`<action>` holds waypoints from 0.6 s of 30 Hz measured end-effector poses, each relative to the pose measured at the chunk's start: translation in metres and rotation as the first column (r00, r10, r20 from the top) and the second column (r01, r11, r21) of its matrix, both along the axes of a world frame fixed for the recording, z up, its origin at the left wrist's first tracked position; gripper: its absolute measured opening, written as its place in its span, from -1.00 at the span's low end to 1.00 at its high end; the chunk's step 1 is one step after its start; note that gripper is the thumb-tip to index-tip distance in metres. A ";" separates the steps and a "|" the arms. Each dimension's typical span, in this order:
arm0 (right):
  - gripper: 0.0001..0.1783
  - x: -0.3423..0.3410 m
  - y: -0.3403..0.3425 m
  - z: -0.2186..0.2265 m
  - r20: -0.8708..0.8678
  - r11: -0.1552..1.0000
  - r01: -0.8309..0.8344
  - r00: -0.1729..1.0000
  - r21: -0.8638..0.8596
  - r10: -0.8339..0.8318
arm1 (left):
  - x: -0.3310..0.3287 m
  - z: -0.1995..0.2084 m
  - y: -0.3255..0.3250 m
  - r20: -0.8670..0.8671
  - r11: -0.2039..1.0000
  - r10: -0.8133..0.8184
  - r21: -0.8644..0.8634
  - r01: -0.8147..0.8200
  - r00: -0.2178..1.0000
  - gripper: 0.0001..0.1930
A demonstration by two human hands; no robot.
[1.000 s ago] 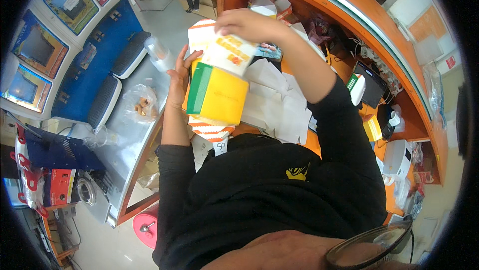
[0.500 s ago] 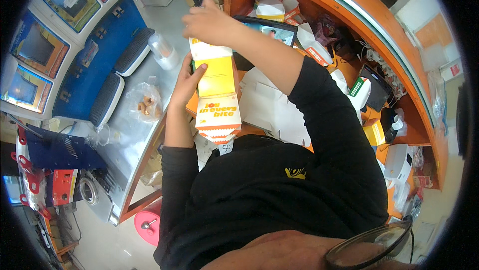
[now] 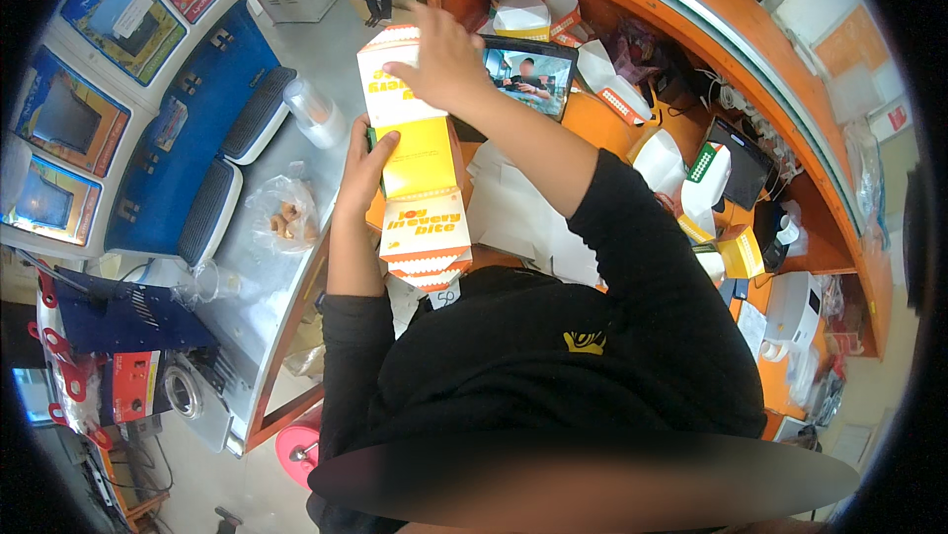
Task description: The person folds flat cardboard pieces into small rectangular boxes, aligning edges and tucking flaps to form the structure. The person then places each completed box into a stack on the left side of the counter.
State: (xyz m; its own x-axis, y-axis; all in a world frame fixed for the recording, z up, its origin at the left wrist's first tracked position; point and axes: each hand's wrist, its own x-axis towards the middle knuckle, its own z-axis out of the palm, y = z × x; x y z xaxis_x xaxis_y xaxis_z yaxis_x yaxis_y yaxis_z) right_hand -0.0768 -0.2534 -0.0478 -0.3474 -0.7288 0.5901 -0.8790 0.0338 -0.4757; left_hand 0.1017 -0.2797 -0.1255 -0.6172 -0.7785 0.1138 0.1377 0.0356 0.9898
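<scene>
A partly unfolded food carton (image 3: pixel 420 164), white, yellow and orange, stands lengthwise in front of my chest. Along its left edge my left hand (image 3: pixel 363 179) grips it, the thumb lying on the yellow middle panel. My right hand (image 3: pixel 446 58) is at the white far panel, with the thumb over its printed face and the other fingers stretched out, slightly smeared by motion. The near panel (image 3: pixel 427 228) hangs toward me, its orange-edged flaps folded at the end. White flat carton pieces (image 3: pixel 528 203) lie on the orange counter to the right of it.
Left, a metal counter (image 3: pixel 252 312) bears a stack of see-through cups (image 3: pixel 314 112), a plastic bag (image 3: pixel 281 213) of brown pieces and a blue-and-white drinks machine (image 3: pixel 188 129). Right, a tablet (image 3: pixel 530 75), several folded cartons (image 3: pixel 612 80) and a white device (image 3: pixel 792 309) stand on the orange counter.
My right hand has spread its fingers and shifted right, uncovering the carton's far panel, which now lies extended upward. My left hand keeps its grip. The view has shifted slightly.
</scene>
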 end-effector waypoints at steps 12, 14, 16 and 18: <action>-0.73 -0.052 0.050 0.055 0.724 0.766 -0.542 0.365 -0.346 0.586 | 0.007 -0.027 -0.013 -0.134 0.985 -0.100 0.124 0.117 0.986 -0.15; -0.76 -0.052 0.057 0.084 0.606 0.680 -0.661 0.410 -0.317 0.681 | 0.007 -0.028 -0.010 -0.136 0.984 -0.112 0.122 0.129 0.984 -0.16; -0.79 -0.043 0.064 0.103 0.450 0.615 -0.759 0.483 -0.213 0.752 | 0.006 -0.028 -0.006 -0.125 0.991 -0.052 0.120 0.067 0.991 -0.19; -0.79 -0.015 0.056 0.104 -0.204 0.638 -0.769 0.632 -0.047 0.747 | 0.003 -0.025 -0.004 -0.132 0.995 0.017 0.096 -0.004 0.991 -0.20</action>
